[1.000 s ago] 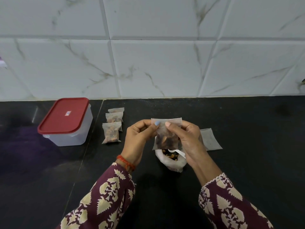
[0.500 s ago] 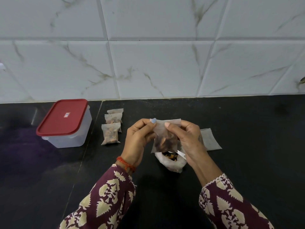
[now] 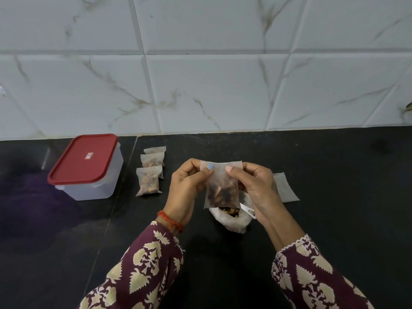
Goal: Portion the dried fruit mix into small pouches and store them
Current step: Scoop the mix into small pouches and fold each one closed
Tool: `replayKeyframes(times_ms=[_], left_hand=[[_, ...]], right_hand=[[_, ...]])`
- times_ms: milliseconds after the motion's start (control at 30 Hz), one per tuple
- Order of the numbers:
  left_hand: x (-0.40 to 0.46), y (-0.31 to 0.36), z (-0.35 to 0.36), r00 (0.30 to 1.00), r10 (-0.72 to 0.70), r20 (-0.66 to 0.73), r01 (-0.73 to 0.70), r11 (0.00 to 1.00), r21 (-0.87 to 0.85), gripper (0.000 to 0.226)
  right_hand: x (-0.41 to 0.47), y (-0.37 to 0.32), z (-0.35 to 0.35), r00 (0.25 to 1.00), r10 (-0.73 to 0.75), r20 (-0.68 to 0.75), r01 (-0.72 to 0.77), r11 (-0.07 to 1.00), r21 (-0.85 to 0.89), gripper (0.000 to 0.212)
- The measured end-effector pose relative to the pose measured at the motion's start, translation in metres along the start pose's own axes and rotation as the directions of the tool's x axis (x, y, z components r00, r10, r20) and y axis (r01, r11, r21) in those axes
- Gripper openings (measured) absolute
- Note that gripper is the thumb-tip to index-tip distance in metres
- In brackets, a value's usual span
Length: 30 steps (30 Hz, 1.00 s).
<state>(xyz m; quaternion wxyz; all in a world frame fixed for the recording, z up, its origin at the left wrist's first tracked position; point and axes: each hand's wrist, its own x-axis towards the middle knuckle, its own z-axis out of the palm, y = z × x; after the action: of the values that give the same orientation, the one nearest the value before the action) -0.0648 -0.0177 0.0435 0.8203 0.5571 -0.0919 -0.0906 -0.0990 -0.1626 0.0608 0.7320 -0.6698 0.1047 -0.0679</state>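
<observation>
Item: small translucent plastic pouch holding a dark dried fruit mix [image 3: 221,186]. Position: held upright in the air above the black stone counter [image 3: 334,175], directly over the open white plastic bag of loose fruit mix [image 3: 231,219]. Long axis vertical; mouth edge uppermost, contents settled in the lower half.

Left hand [image 3: 187,190]: thumb and forefinger pinch the top strip at its left corner, thumb on the near face. Right hand [image 3: 256,186]: thumb and forefinger pinch the same strip at its right side. The two thumbs are near each other on the strip, not touching. Remaining fingers of both hands curl behind the pouch; their exact placement cannot be told.

Key relation: the mouth strip runs level, left to right, between the two pinches, with the weight hanging below. Judged step: pressing the seal shut along that strip. Both hands are equally near; the closing likely depends on the thumbs travelling along the strip while it stays taut.

Appearance: thin, cloudy film, slightly creased; filling dark brown with orange pieces. Whether the seal is already closed cannot be told.

Other stock: three filled pouches of paler mix [image 3: 149,179] lying in an overlapping row to the left; a rectangular translucent plastic container with a red lid [image 3: 85,166], lid on, further left; flat empty pouches [image 3: 285,188] behind the right hand.
</observation>
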Motion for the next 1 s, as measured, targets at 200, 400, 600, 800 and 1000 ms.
replayKeyframes(times_ms=[200,400,600,800,1000], left_hand=[[-0.0007,-0.0004,0.0031,0.999,-0.027,0.021,0.026,0.999,0.044,0.011],[-0.0006,-0.0021,0.0017,0.999,-0.007,-0.051,0.010,0.998,0.065,0.007],[-0.0012,-0.0009,0.0022,0.999,-0.012,-0.037,0.014,0.998,0.065,0.012],[-0.0006,0.0008,-0.0010,1.000,0.002,-0.022,-0.001,1.000,0.026,0.013],[-0.0006,0.0000,-0.0007,0.999,0.002,-0.049,0.000,0.999,0.044,0.013]], right_hand=[[0.0010,0.0054,0.0014,0.998,-0.039,-0.054,0.033,0.994,-0.105,0.006],[-0.0006,0.0050,-0.0017,0.998,-0.044,0.036,0.049,0.987,-0.150,0.008],[-0.0003,0.0051,-0.0001,0.998,-0.062,0.008,0.062,0.988,-0.139,0.004],[0.0023,0.0020,-0.0057,0.999,0.039,0.016,-0.039,0.999,-0.007,0.010],[0.0002,0.0029,-0.0044,0.998,0.034,-0.052,-0.032,0.998,0.045,0.014]])
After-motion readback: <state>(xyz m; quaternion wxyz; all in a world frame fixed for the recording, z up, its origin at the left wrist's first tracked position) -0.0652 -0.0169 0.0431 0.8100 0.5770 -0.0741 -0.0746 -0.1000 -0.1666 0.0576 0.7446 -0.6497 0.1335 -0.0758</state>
